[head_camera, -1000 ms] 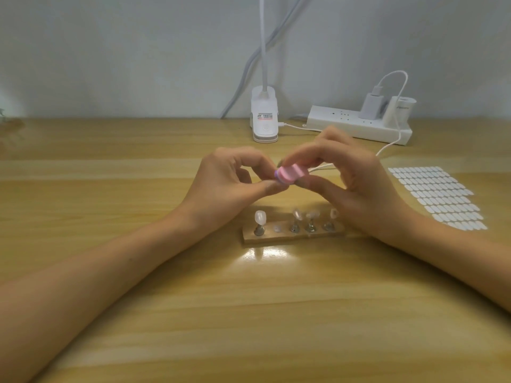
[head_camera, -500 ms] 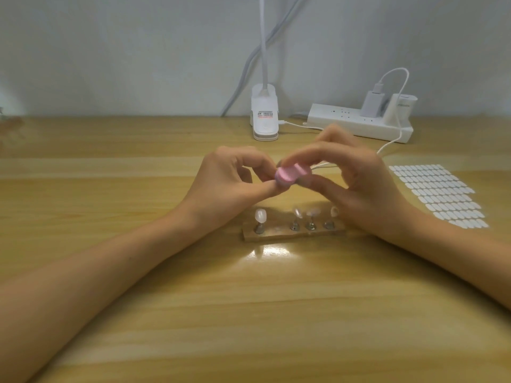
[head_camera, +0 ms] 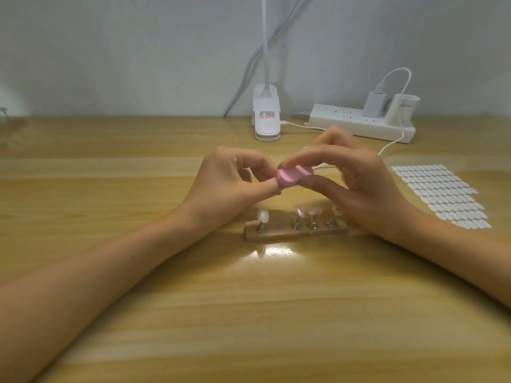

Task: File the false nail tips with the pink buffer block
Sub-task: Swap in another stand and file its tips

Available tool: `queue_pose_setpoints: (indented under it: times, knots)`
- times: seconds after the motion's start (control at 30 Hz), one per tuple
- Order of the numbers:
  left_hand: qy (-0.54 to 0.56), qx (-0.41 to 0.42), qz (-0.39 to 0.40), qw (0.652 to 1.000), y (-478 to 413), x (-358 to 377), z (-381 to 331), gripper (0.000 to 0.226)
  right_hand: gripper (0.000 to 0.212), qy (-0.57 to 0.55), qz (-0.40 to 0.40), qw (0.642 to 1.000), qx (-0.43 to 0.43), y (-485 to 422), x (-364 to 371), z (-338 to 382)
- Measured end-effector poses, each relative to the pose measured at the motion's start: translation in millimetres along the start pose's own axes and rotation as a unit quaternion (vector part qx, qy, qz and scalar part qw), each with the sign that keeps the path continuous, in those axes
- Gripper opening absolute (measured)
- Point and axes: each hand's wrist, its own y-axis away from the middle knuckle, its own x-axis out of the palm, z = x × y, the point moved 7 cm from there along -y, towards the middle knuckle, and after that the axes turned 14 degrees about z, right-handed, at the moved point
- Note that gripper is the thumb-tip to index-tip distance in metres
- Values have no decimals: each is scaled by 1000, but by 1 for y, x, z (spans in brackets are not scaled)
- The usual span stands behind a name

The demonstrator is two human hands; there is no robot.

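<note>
Over the last second very little shifted. My left hand (head_camera: 221,186) and right hand (head_camera: 359,186) stayed raised over the narrow wooden holder strip (head_camera: 293,234) on the pale wood counter (head_camera: 249,313), and the small pink buffer block (head_camera: 290,176) only rocked a touch between them. My right fingers came out blurred, so I judged I was mid-stroke and the filing was unfinished.

My right hand gripped the block between thumb and forefinger. My left thumb and forefinger were pinched together at its near end. What they held was hidden behind the block. I took it for a false nail tip, since one stand on the strip looked bare.

The clear nail tips on metal stands (head_camera: 262,215) were hazy, and my right hand covered the strip's far end.
</note>
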Motion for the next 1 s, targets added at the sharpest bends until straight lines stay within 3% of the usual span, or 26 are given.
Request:
queue_pose_setpoints:
  times: [0.1,0.23,0.33,0.47,0.63,0.73,0.87,1.0]
  knots:
    - [-5,1,-5,1000,0,-1,0,11,21,-14,-30,999,42,1,-7,-8]
    - [-10,4,-7,1000,0,-1,0,14,20,0,-11,1000,-8,1,-2,2]
    - [-12,3,-5,1000,-1,-1,0,14,21,6,-34,999,29,2,-6,-6]
    - [-15,11,-4,1000,-1,0,0,18,22,16,-19,1000,-15,2,-3,3]
    - [-14,13,13,1000,-1,2,0,12,22,-3,-54,998,13,5,-11,-5]
    - [-14,12,12,1000,-2,2,1,6,23,5,-23,1000,-12,3,-4,0]
    - [-8,10,14,1000,-1,2,0,6,21,-1,-54,999,5,5,-11,-5]
    - [-6,4,7,1000,-2,0,3,9,22,-11,-15,1000,-9,3,-3,-2]
